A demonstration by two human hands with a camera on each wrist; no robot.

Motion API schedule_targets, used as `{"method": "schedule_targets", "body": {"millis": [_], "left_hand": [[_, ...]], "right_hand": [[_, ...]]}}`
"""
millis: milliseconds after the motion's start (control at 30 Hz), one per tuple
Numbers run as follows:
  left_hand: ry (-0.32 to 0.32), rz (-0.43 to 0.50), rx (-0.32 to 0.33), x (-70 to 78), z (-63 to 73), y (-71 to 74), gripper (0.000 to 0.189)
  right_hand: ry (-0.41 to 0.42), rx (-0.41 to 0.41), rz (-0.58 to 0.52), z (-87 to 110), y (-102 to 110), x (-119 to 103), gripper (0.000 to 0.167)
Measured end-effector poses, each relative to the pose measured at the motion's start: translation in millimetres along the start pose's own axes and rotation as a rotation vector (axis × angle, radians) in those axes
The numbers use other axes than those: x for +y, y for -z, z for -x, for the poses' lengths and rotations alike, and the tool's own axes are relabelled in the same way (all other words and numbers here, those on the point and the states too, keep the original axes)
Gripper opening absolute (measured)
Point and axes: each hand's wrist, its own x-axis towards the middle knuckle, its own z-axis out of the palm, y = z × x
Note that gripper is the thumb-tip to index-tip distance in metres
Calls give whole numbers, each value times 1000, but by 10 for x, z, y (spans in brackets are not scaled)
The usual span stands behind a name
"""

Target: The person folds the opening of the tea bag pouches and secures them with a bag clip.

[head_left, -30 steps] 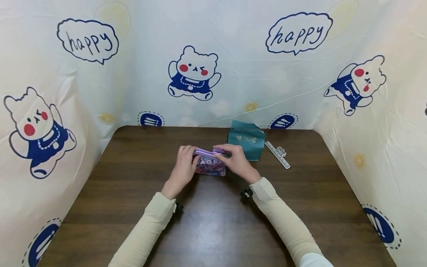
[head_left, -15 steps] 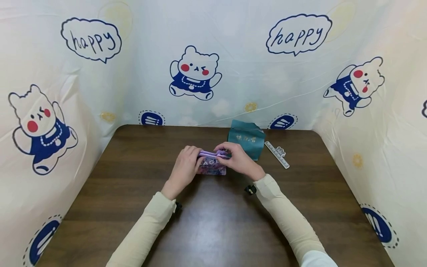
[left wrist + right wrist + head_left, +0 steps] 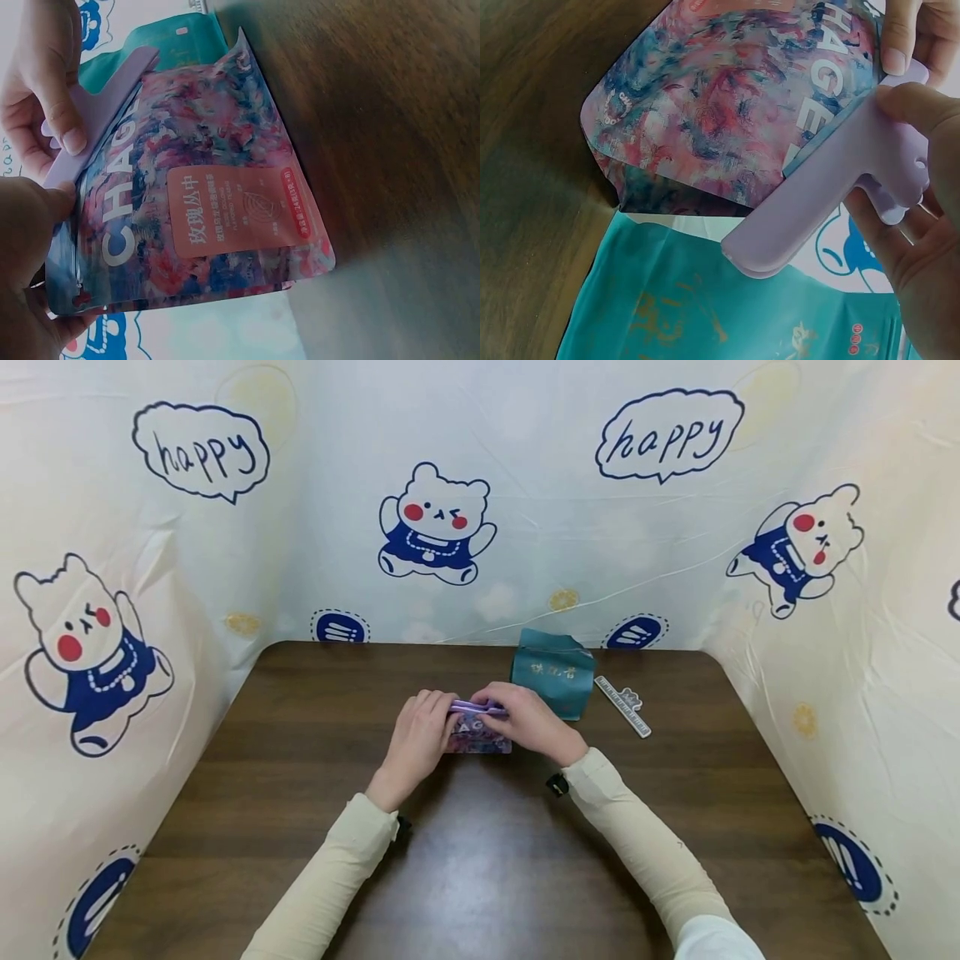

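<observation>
A multicoloured tea pouch [image 3: 217, 165] with white lettering and a pink label stands upright on the table in front of me. Across its top edge sits a light purple bag clip [image 3: 802, 191]. My left hand [image 3: 420, 737] pinches the pouch's top corner, thumb on the near face, close to one end of the clip. With thumb and fingers, my right hand [image 3: 531, 720] grips the clip's handle part; the right wrist view shows the thumb on top and fingers beneath. The clip's long bar lies along the pouch's mouth, its free end reaching past the pouch's side.
Just behind and right of the pouch lies a teal bag [image 3: 555, 672] with gold characters. Right of that rests a white ruler-like strip [image 3: 624, 707] with a decorated top. A patterned cloth [image 3: 480, 527] hangs behind the brown table [image 3: 480, 860] and along both sides.
The pouch and left hand have shifted slightly right. The bag clip, tilted earlier, now lies more level across the top. My right hand moved a little right, then back left along the clip.
</observation>
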Motion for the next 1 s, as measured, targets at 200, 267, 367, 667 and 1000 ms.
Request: {"method": "schedule_targets", "body": {"millis": [200,267,367,667,1000], "left_hand": [[12,28,18,-47,-22,20,22],[19,40,22,-75,-46,28,22],[32,48,18,-129,-96,41,21],[71,42,1,-341,-302,59,21],[103,23,-15,-555,-452,-35,21]], "right_hand": [[63,25,99,-53,7,-52,22],[72,32,142,-87,9,-68,22],[60,40,192,-154,12,-85,24],[-30,26,308,-470,5,-132,24],[-84,18,421,-706,-95,-67,23]]}}
